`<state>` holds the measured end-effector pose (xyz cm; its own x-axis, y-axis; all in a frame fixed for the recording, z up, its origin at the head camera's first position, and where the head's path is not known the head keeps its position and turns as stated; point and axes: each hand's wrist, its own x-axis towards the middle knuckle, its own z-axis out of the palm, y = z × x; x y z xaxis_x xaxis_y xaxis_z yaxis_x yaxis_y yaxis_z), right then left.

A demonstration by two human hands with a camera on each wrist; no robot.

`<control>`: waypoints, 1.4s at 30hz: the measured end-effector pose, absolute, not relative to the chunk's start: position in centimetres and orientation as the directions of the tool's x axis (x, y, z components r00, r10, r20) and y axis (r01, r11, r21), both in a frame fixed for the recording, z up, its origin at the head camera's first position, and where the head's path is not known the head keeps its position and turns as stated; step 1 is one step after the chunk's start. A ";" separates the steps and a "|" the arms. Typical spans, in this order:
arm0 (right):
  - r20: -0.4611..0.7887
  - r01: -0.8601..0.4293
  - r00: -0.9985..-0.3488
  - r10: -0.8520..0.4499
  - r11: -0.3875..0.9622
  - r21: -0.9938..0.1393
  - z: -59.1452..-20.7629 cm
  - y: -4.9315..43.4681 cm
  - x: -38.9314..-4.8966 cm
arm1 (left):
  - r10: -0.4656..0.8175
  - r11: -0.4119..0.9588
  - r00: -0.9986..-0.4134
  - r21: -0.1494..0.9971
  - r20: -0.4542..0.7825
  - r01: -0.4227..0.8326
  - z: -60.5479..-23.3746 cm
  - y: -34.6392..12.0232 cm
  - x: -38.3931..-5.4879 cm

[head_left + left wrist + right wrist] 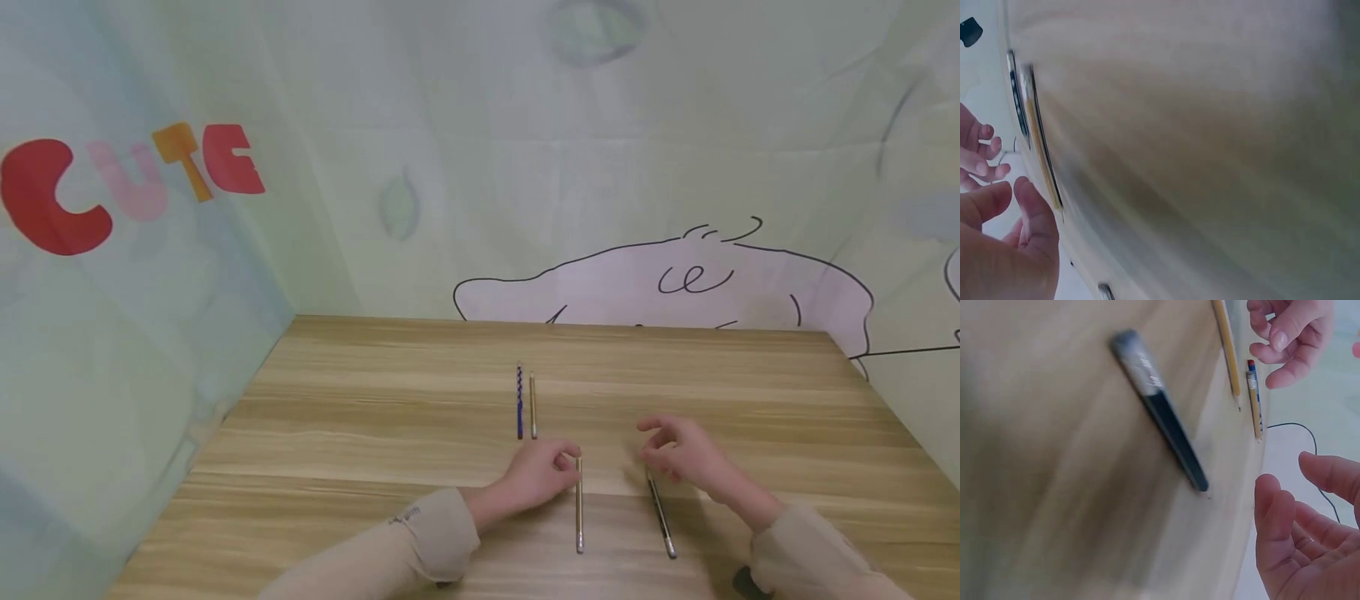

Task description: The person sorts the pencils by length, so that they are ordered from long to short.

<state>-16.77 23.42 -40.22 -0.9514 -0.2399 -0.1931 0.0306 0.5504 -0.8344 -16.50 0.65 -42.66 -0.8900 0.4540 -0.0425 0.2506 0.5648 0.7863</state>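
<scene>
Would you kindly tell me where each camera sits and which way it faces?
Head: worn on the head, facing forward and down at the table; left hand, right hand and sleeves show.
Left wrist: on that wrist, facing past the left hand along the tabletop; the right hand shows beyond.
Right wrist: on that wrist, facing the dark pencil; the right hand shows, the left beyond.
Both wrist views share both hands and the dark pencil.

Soft, muted, fairly even light fills your head view, which stays reasonably clear, with faint shadows on the tabletop around your right hand. Your wrist views are hazier: wood grain smears, and the black pencil blurs towards its near end.
</scene>
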 end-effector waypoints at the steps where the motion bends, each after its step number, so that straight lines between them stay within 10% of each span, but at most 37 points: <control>1: -0.196 0.032 -0.950 -0.242 0.550 -0.835 -40.3 23.5 -16.6 | 0.448 0.563 -0.893 0.791 -0.048 0.239 -42.7 0.8 -16.3; 42: -0.285 0.156 -0.956 -0.065 0.712 -0.685 -42.7 22.9 -13.2 | 0.447 0.733 -0.886 0.618 -0.122 0.285 -43.1 2.8 -14.9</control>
<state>-13.22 22.93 -42.65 -0.9565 -0.0645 -0.2845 0.1558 0.7116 -0.6851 -14.92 2.80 -43.05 -0.8863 0.4468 -0.1220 0.2846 0.7332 0.6176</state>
